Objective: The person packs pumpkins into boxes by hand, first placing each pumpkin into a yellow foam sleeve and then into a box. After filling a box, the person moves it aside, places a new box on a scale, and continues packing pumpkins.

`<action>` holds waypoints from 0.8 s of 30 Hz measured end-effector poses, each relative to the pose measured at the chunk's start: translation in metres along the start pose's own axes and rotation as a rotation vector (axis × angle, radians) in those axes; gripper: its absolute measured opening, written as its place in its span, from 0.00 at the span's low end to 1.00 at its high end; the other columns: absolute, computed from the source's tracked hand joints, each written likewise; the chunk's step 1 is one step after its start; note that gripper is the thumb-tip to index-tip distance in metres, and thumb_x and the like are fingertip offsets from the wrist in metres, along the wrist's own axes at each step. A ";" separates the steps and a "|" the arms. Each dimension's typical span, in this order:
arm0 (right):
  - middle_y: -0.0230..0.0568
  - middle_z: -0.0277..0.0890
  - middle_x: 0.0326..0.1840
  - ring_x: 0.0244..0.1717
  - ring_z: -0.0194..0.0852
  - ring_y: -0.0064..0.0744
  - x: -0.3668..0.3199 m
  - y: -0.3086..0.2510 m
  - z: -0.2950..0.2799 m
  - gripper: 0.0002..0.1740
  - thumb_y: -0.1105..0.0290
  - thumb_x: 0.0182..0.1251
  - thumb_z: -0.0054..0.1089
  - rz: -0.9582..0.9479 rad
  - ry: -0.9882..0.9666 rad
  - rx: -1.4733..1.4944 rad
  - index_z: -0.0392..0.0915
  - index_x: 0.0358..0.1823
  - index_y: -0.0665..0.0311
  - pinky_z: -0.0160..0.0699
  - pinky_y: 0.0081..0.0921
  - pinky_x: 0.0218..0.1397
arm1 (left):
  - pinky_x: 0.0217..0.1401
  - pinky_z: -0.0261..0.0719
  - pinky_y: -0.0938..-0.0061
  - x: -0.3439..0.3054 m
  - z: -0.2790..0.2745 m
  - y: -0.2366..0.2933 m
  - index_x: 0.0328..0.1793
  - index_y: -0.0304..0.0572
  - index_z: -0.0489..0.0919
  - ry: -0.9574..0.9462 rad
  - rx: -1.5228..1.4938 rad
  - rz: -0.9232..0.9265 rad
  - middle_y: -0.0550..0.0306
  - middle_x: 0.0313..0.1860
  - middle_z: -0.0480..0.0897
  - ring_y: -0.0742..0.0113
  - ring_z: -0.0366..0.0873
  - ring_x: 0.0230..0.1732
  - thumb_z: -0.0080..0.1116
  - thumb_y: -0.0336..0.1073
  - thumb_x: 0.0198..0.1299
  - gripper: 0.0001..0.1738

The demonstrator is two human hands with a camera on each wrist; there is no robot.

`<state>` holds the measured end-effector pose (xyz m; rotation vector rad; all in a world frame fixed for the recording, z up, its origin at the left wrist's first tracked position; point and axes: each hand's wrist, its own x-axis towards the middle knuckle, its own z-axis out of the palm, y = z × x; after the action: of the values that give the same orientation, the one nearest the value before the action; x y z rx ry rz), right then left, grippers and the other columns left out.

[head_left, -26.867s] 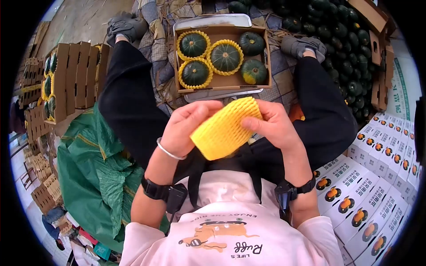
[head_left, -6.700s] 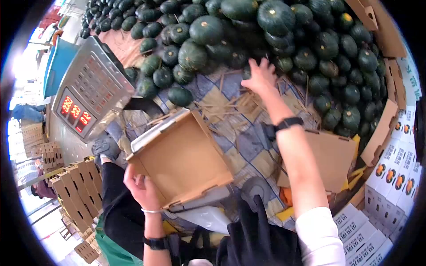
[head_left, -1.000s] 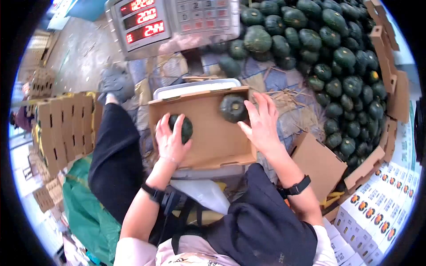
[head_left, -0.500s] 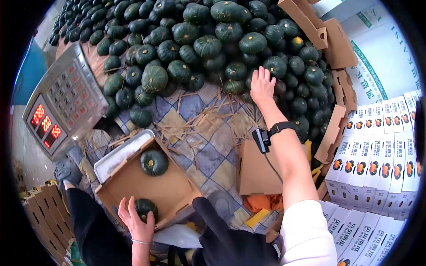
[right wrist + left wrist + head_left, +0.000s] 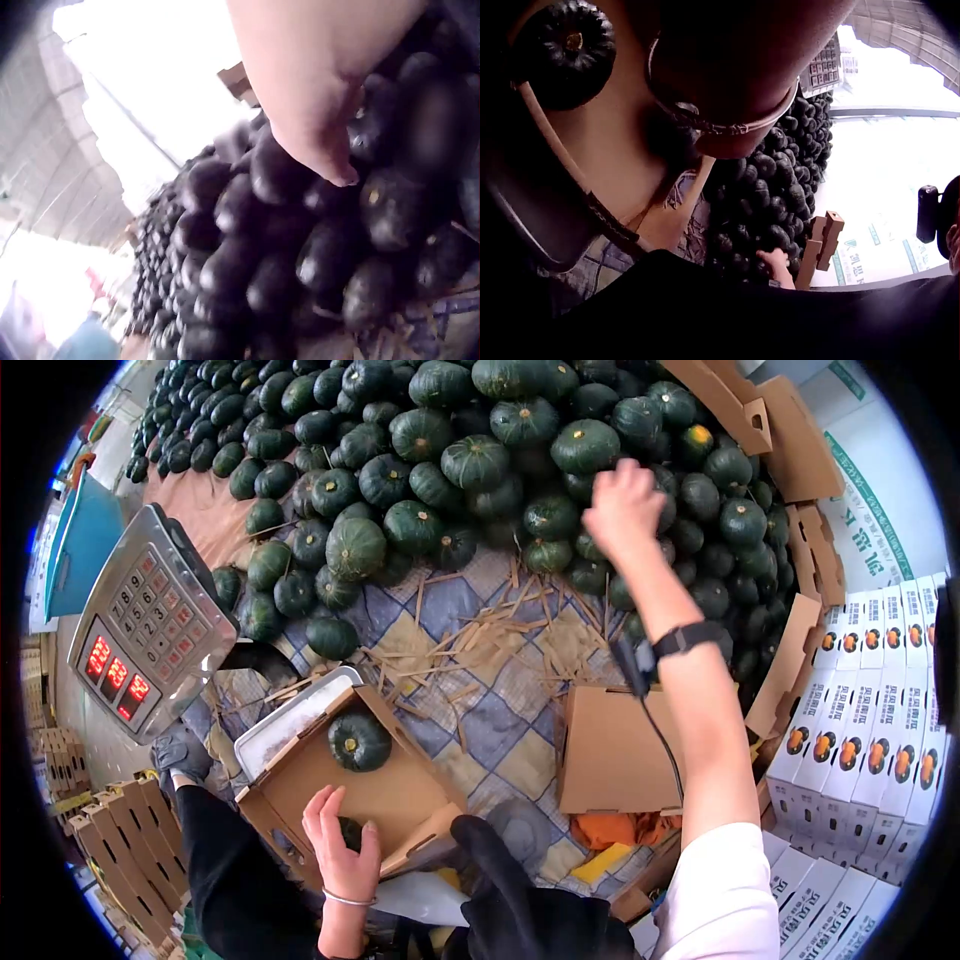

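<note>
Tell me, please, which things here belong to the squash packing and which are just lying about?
In hand: left hand, resting on a squash inside the open carton; second squash in the same carton; right hand at the squash pile.
Lying about: empty flat carton, printed white boxes, straw, checked cloth.

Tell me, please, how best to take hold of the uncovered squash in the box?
Take it from above, spanning its widest girth. The squash sits flat on the box floor, ribbed top up, apparently touching nothing; the left hand rests on the other squash.
</note>
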<state>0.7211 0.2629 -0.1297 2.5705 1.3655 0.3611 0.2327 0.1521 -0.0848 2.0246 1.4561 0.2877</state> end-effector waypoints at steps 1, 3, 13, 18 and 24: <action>0.48 0.64 0.60 0.62 0.62 0.53 0.003 -0.019 0.017 0.35 0.59 0.46 0.71 -0.080 -0.017 0.106 0.68 0.57 0.59 0.74 0.50 0.53 | 0.67 0.61 0.56 -0.001 0.004 0.002 0.60 0.36 0.70 0.006 0.011 0.012 0.40 0.59 0.69 0.41 0.65 0.61 0.59 0.23 0.43 0.32; 0.44 0.65 0.55 0.58 0.63 0.52 -0.012 -0.052 0.063 0.33 0.60 0.44 0.70 -0.216 0.071 0.269 0.68 0.54 0.57 0.76 0.46 0.50 | 0.66 0.62 0.56 -0.004 0.015 0.006 0.59 0.36 0.71 -0.012 -0.013 0.041 0.40 0.59 0.69 0.41 0.65 0.61 0.59 0.23 0.43 0.31; 0.45 0.72 0.59 0.55 0.74 0.38 -0.106 -0.078 -0.018 0.34 0.51 0.61 0.64 0.085 -0.878 1.826 0.68 0.62 0.66 0.81 0.38 0.41 | 0.62 0.73 0.60 0.007 0.004 0.031 0.67 0.45 0.66 -0.075 -1.196 -0.407 0.50 0.62 0.70 0.53 0.69 0.64 0.65 0.35 0.55 0.33; 0.39 0.78 0.50 0.49 0.76 0.31 -0.167 -0.129 -0.066 0.26 0.54 0.64 0.61 -0.425 -0.972 1.795 0.75 0.55 0.67 0.79 0.31 0.45 | 0.43 0.86 0.54 0.012 -0.002 0.017 0.70 0.51 0.61 -0.245 -1.426 -0.472 0.53 0.55 0.76 0.54 0.78 0.54 0.64 0.49 0.57 0.37; 0.50 0.75 0.48 0.51 0.73 0.48 -0.099 -0.180 -0.014 0.23 0.65 0.55 0.64 -0.493 -0.050 1.088 0.74 0.52 0.66 0.73 0.41 0.55 | 0.43 0.84 0.71 0.004 -0.036 -0.096 0.58 0.36 0.68 0.355 -0.996 -0.714 0.52 0.44 0.78 0.65 0.80 0.43 0.59 0.40 0.64 0.22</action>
<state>0.5224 0.2808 -0.1807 2.6818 2.5866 -0.7231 0.1410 0.1874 -0.1139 0.6381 1.6548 0.8692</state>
